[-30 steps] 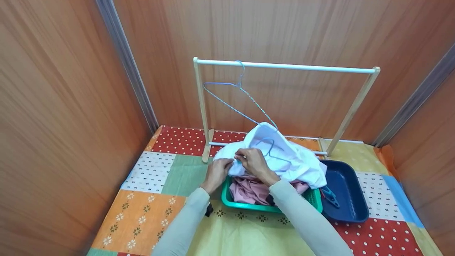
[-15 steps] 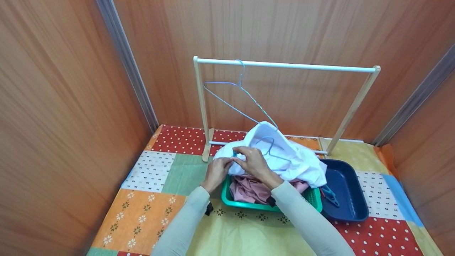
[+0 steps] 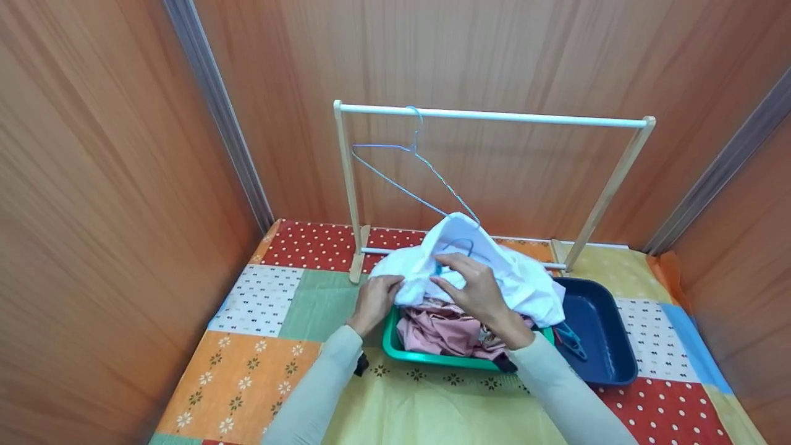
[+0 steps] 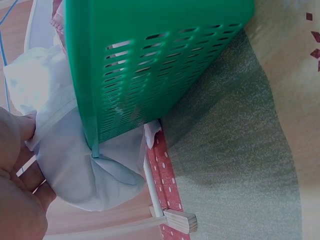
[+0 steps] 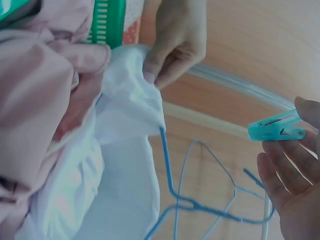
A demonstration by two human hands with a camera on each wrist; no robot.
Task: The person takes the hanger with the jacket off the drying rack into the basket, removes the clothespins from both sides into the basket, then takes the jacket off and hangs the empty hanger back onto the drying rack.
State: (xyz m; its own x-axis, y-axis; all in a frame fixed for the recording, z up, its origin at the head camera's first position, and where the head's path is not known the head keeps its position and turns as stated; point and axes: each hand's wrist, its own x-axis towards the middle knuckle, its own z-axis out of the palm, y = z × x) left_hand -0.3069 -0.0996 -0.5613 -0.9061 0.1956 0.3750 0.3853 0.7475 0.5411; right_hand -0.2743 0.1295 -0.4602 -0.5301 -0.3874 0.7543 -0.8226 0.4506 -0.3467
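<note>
A white garment (image 3: 528, 281) lies heaped over the green basket (image 3: 426, 359), and a blue wire hanger (image 5: 195, 204) is partly inside it. My left hand (image 3: 374, 303) pinches the garment's left edge between thumb and fingers, right at the hanger's covered corner in the right wrist view. To the right of it, my right hand (image 3: 479, 290) holds a teal clothespin (image 5: 274, 127) between thumb and fingers, apart from the cloth. The clothespin's jaws are off any fabric. Pink cloth (image 3: 440, 334) fills the basket beneath the white garment.
Behind the basket stands a wooden rack with a white rail (image 3: 525, 117), and a second wire hanger (image 3: 414, 149) hangs from it at the left. A dark blue tub (image 3: 609, 346) with clothespins (image 3: 570, 342) sits right of the basket. Wood-grain panels enclose the patchwork cloth.
My right hand has moved right with the clothespin, away from the garment's edge and my left hand. The left hand keeps its pinch on the garment.
</note>
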